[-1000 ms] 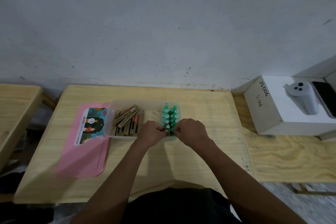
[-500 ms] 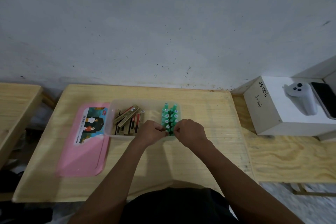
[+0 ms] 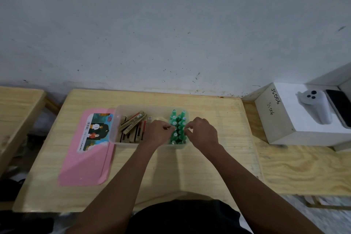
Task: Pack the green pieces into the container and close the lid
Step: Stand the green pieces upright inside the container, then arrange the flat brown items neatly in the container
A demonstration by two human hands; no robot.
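A clear plastic container (image 3: 115, 125) stands on the wooden table. Several green pieces (image 3: 177, 119) stand upright in rows at its right end. Brown and red sticks (image 3: 133, 125) lie in its left half. My left hand (image 3: 158, 133) and my right hand (image 3: 202, 132) reach into the container from either side of the green rows, fingers curled, fingertips pinching at pieces in the middle rows. The pink lid (image 3: 85, 157), with a printed picture label, lies flat on the table left of the container.
A white box (image 3: 296, 119) marked JS006 sits at the right on a second wooden surface, with a white controller (image 3: 313, 106) and a dark phone (image 3: 340, 108) on top. Another wooden table (image 3: 17, 108) stands at the left. The wall runs behind.
Both hands have shifted slightly farther into the container along the green rows. The container, lid and sticks have not moved.
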